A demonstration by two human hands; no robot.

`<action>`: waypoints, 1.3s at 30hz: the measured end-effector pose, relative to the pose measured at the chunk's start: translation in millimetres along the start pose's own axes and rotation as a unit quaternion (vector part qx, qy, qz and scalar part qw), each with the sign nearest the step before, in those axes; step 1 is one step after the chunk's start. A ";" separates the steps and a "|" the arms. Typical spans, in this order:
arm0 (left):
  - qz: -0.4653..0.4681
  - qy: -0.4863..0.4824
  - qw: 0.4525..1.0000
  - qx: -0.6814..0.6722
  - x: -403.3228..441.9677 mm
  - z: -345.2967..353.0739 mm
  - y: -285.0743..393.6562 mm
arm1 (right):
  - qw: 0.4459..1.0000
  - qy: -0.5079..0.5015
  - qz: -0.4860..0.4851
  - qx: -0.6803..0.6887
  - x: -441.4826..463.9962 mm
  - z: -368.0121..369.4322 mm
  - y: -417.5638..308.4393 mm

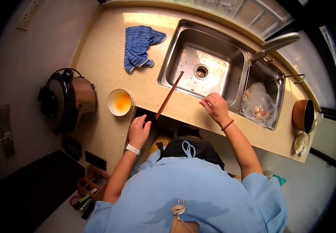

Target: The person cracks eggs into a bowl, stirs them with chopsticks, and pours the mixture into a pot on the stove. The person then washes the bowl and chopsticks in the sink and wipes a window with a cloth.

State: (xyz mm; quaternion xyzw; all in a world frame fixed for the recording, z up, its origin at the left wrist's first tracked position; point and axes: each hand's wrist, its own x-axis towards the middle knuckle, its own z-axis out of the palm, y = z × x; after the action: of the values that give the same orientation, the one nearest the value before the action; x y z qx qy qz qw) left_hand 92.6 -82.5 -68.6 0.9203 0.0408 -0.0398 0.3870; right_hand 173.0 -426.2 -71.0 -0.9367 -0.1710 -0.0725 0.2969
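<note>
Left hand (139, 130) relaxed, empty, near chopsticks (169, 95); right hand (216, 108) curled above surface (98, 50) edge, grip unclear; chopsticks cross surface, ends over sink (222, 54) (perhaps for drips); bowl (110, 101) beside left hand.

Counter (98, 46): pale yellow-beige, finely speckled. Bowl (111, 98): white; its contents (122, 101) yellow, patchy with deeper orange. Chopsticks (168, 96): dark red-brown. Cloth (138, 46): mid-blue, ribbed pattern, whitish edging. Sink (183, 64): silver-grey, shiny. Plastic bag (268, 115): clear to whitish; eggshells inside pale tan. Rice cooker (84, 93): copper-brown body, black lid. Pot (299, 116): orange-brown outside, near-black within. Watch (133, 149): white strap. Bracelet (227, 125): red-brown beads. Shirt (214, 182): light blue, darker blue patches across the front. Pendant (178, 209): silver-toned. Upper wall outlet (29, 16): off-white.
</note>
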 end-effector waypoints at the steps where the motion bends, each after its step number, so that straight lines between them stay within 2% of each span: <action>1: 0.013 0.001 1.000 0.015 -1.1 3.8 0.5 | 0.996 -0.048 -0.078 -0.007 16.1 19.1 -23.6; 2: 0.024 0.001 0.999 0.030 -3.0 6.7 0.4 | 0.984 -0.096 -0.147 -0.004 27.9 44.9 -35.9; 3: 0.010 -0.016 1.000 0.024 -4.8 7.2 -2.3 | 0.966 -0.142 -0.208 -0.061 40.4 75.4 -44.9; 4: 0.009 -0.011 1.000 0.014 -8.3 6.5 -2.2 | 0.952 -0.128 -0.268 -0.073 54.8 90.5 -61.4; 6: -0.024 -0.020 1.000 -0.006 -15.7 0.3 -5.3 | 0.908 -0.199 -0.329 -0.165 75.4 105.8 -85.6; 8: -0.070 -0.005 0.997 -0.034 -24.6 -6.6 -12.8 | 0.882 -0.246 -0.342 -0.213 83.8 125.3 -91.5; 9: -0.088 0.012 0.995 -0.048 -28.8 -7.5 -24.4 | 0.847 -0.290 -0.359 -0.264 89.0 126.7 -97.6; 12: -0.159 0.068 0.977 -0.127 -39.2 -3.6 -61.0 | 0.786 -0.304 -0.424 -0.332 91.8 136.7 -91.1; 13: -0.217 0.080 0.954 -0.191 -37.1 -5.0 -70.0 | 0.779 -0.305 -0.438 -0.330 93.0 136.5 -88.9; 15: -0.315 0.072 0.883 -0.339 -25.1 -22.5 -70.3 | 0.787 -0.319 -0.425 -0.314 96.9 135.4 -85.7; 16: -0.319 0.083 0.879 -0.344 -16.9 -30.4 -65.9 | 0.780 -0.321 -0.437 -0.314 97.4 136.4 -84.7; 18: -0.375 0.142 0.776 -0.487 -0.6 -38.7 -60.4 | 0.791 -0.327 -0.400 -0.326 94.2 137.8 -82.6; 19: -0.376 0.149 0.772 -0.491 6.6 -43.3 -60.0 | 0.806 -0.307 -0.393 -0.319 96.8 127.7 -87.7; 21: -0.334 0.106 0.711 -0.610 20.0 -48.4 -60.8 | 0.836 -0.273 -0.379 -0.288 114.4 102.7 -99.2; 22: -0.335 0.111 0.707 -0.613 26.3 -47.0 -64.6 | 0.863 -0.256 -0.344 -0.266 127.1 83.6 -115.9; 23: -0.331 0.100 0.687 -0.639 32.5 -43.0 -69.6 | 0.892 -0.188 -0.338 -0.234 138.5 63.9 -129.5; 24: -0.326 0.089 0.666 -0.665 39.0 -37.7 -76.1 | 0.923 -0.159 -0.302 -0.177 149.8 39.8 -152.8; 25: -0.308 0.093 0.651 -0.687 44.6 -29.6 -85.8 | 0.954 -0.110 -0.273 -0.060 156.7 21.8 -173.4; 26: -0.308 0.095 0.649 -0.689 46.7 -29.3 -83.6 | 0.968 -0.059 -0.238 0.059 158.4 13.9 -187.9; 27: -0.306 0.105 0.647 -0.691 48.2 -31.3 -79.1 | 0.967 -0.061 -0.239 0.058 154.3 17.5 -194.5; 28: -0.304 0.114 0.644 -0.692 48.8 -32.9 -77.1 | 0.954 -0.093 -0.135 0.253 149.5 22.8 -199.4; 29: -0.303 0.106 0.637 -0.701 50.1 -30.7 -81.4 | 0.893 -0.120 -0.022 0.434 145.2 29.9 -203.9; 30: -0.303 0.106 0.636 -0.702 50.9 -31.4 -80.3 | 0.876 -0.138 0.019 0.462 139.3 41.7 -207.5; 34: -0.314 0.125 0.643 -0.687 52.7 -36.1 -73.6 | 0.916 -0.181 -0.051 0.353 132.7 84.3 -218.8; 35: -0.318 0.123 0.650 -0.679 52.3 -37.5 -72.9 | 0.927 -0.209 -0.061 0.306 131.6 84.4 -221.6; 36: -0.317 0.124 0.650 -0.679 51.7 -40.1 -72.1 | 0.918 -0.201 -0.070 0.333 128.2 87.8 -225.2; 38: -0.302 0.098 0.684 -0.657 47.7 -45.6 -70.2 | 0.936 -0.230 -0.118 0.241 129.6 76.5 -227.1; 39: -0.302 0.096 0.686 -0.655 43.5 -51.4 -65.0 | 0.942 -0.214 -0.121 0.228 128.2 73.3 -226.1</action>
State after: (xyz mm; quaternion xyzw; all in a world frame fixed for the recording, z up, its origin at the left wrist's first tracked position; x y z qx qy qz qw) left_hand 131.1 1.6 -83.4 0.3692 0.3693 -0.0291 0.8523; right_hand 212.7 -175.1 19.9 -0.8096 -0.3548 0.1347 0.4479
